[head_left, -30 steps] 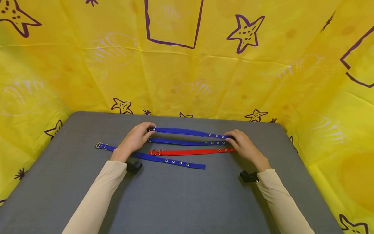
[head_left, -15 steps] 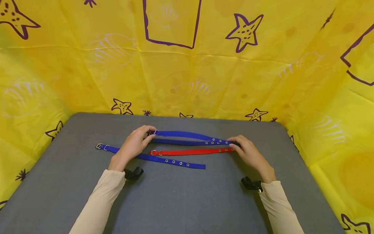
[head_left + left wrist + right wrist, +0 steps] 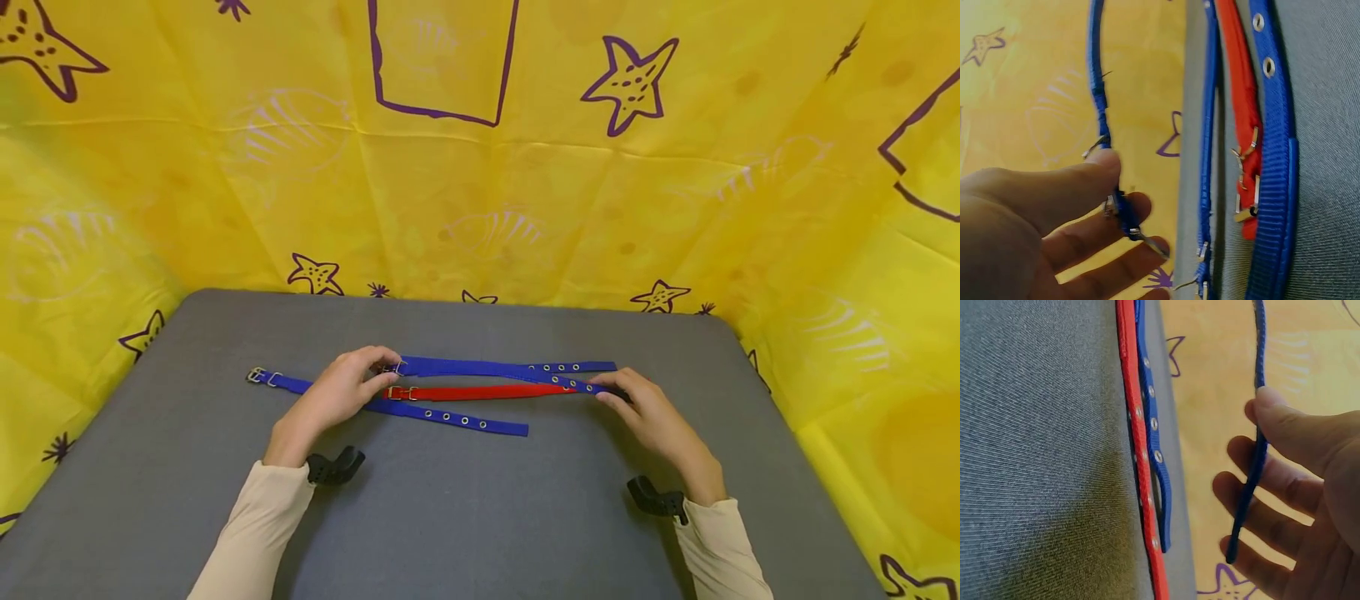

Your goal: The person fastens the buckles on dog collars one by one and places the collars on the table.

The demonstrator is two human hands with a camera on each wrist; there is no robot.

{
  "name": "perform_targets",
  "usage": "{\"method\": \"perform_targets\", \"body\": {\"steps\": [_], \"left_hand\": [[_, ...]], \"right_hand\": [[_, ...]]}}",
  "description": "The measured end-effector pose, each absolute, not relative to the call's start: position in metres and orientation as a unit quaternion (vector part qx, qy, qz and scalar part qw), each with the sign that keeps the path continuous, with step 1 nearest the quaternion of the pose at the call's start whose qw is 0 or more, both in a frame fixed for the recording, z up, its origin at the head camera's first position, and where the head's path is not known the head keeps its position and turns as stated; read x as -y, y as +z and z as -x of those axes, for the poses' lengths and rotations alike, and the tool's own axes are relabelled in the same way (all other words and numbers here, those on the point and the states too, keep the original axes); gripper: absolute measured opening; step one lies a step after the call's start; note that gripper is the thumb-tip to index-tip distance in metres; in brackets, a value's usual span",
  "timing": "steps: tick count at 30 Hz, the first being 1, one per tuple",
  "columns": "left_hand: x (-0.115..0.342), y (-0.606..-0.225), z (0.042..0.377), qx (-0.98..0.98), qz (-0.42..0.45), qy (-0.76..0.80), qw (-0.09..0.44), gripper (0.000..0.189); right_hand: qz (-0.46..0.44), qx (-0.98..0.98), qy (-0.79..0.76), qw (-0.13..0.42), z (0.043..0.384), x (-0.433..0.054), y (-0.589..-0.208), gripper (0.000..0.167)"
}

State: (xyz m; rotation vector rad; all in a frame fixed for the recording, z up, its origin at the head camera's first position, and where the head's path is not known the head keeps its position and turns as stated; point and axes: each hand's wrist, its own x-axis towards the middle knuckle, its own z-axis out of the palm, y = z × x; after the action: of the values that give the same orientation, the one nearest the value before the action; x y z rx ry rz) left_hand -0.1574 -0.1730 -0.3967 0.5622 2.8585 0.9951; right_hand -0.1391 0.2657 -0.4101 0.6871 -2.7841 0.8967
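Note:
A blue collar (image 3: 465, 367) with eyelets is stretched between my hands, held above the table. My left hand (image 3: 347, 387) pinches its buckle end; in the left wrist view the thumb and fingers grip it beside the metal ring. My right hand (image 3: 656, 417) pinches the other end between thumb and fingers. Beneath and partly hidden lies a second blue collar (image 3: 600, 367), its eyelet end showing. The held collar crosses over the right part of a red collar (image 3: 480, 392). Nearest the wearer, a third blue collar (image 3: 506, 428) lies slanted, passing under my left hand.
The collars lie on a grey cloth-covered table (image 3: 480, 517). A yellow curtain (image 3: 480, 183) with starfish and fish prints hangs behind and at both sides. Black wrist mounts (image 3: 336, 465) sit under both wrists.
Both hands have come nearer the wearer with the held blue collar. It has passed from behind the second blue collar to over it, its right end now reaching across the red collar.

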Motion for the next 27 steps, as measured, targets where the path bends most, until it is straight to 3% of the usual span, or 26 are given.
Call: {"method": "perform_targets", "body": {"steps": [9,27], "left_hand": [[0.179,-0.392,0.145,-0.919,-0.201,0.335,0.064,0.013],[0.194,-0.386,0.139,-0.882,-0.209,0.369,0.206,0.011]], "right_hand": [[-0.238,0.923,0.299,0.050,0.127,-0.269,-0.409,0.017],[-0.235,0.919,0.314,-0.030,0.122,-0.272,-0.405,0.016]]}}
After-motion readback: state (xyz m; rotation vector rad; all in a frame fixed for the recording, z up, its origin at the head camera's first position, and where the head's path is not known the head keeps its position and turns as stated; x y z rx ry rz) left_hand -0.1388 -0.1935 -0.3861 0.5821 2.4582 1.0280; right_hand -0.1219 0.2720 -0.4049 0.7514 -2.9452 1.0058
